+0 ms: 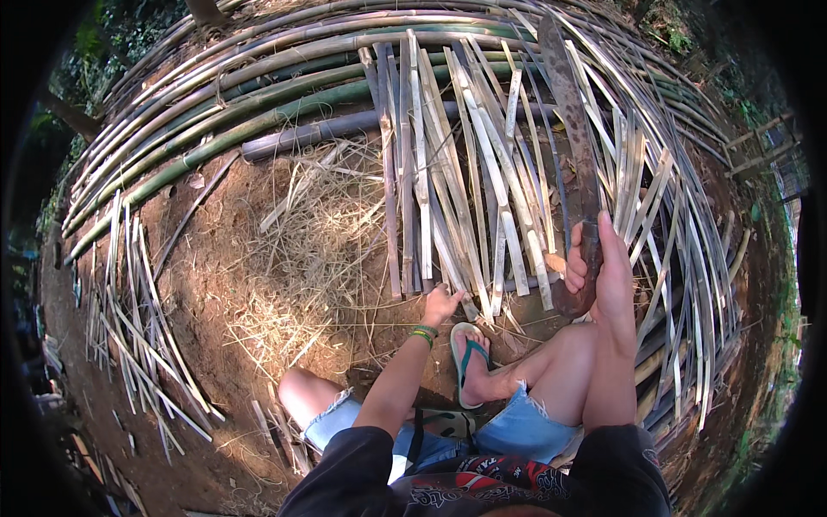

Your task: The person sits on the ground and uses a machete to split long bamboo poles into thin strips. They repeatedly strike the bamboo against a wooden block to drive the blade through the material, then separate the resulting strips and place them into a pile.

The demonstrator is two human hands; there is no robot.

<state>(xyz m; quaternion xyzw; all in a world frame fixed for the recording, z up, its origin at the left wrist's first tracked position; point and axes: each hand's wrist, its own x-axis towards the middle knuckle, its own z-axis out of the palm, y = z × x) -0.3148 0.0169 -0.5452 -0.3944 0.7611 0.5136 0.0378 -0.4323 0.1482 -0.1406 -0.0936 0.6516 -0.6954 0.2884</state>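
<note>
Right hand (596, 271) clasps a machete (572, 121); bamboo strips (473, 181) lie just ahead of left hand (441, 307), its grip unclear

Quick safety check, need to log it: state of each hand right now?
Left hand: at the near ends of the strips; whether it grips one cannot be told.
Right hand: closed, holding the machete.

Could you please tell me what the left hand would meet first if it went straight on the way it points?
The left hand would probably meet the near ends of the split bamboo strips first, though the exact depth is unclear.
</note>
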